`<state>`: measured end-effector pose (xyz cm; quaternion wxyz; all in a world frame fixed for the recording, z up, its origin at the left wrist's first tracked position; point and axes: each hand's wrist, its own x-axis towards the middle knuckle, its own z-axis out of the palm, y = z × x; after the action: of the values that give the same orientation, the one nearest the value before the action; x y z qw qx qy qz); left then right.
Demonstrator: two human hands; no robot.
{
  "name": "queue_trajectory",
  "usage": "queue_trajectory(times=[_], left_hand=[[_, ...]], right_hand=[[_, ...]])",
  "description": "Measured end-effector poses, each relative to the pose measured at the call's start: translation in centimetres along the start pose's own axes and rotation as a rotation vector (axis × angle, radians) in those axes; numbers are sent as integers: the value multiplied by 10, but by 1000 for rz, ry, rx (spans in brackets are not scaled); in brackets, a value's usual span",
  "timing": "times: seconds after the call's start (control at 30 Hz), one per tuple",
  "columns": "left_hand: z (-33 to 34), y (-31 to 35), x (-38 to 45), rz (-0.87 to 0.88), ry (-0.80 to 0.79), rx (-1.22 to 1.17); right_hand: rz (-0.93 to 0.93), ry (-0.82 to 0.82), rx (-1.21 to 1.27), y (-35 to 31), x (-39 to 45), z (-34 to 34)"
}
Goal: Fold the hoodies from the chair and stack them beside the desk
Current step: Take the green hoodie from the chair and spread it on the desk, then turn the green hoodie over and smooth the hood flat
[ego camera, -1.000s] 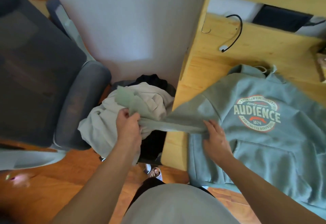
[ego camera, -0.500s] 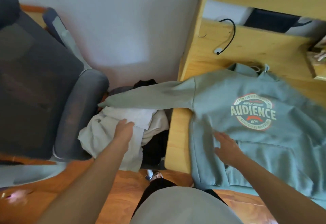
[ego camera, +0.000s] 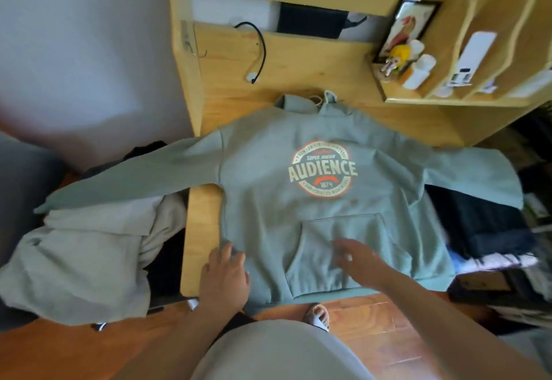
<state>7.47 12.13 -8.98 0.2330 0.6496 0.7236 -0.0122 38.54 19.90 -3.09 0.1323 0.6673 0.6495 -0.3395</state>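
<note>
Black cable (ego camera: 260,48) loops across the back of the desktop, white plug end lying on the wood. Black flat device (ego camera: 310,24) stands in the gap behind. Framed picture (ego camera: 407,25) leans in the wooden organiser (ego camera: 448,80); yellow figurine (ego camera: 399,52), white bottles (ego camera: 419,70) and white remote (ego camera: 475,53) sit there. Sandalled foot (ego camera: 318,317) on wood floor (ego camera: 373,320).

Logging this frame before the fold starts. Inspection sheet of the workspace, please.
Surface: wooden desk, mostly covered by the hoodie.
Job's things: green hoodie spread flat, print up, one sleeve hanging off the desk's side over the beige hoodie.
Clutter: shelf items at the desk's back corner; dark clothes beside the desk.
Hands: left hand flat on the hoodie's hem; right hand open over the pocket, blurred.
Cables: black cable on the desk.
Surroundings: wall, wood floor.
</note>
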Motion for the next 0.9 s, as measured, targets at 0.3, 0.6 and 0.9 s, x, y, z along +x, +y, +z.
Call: queue_trajectory(times=[0.3, 0.6, 0.9], left_hand=[[10, 33, -6, -530, 117, -286], [5, 46, -17, -637, -81, 213], [-41, 57, 64, -219, 53, 70]], right_hand=[[219, 58, -289, 176, 26, -38], [205, 45, -273, 153, 5, -63], [-152, 42, -299, 22, 91, -68]])
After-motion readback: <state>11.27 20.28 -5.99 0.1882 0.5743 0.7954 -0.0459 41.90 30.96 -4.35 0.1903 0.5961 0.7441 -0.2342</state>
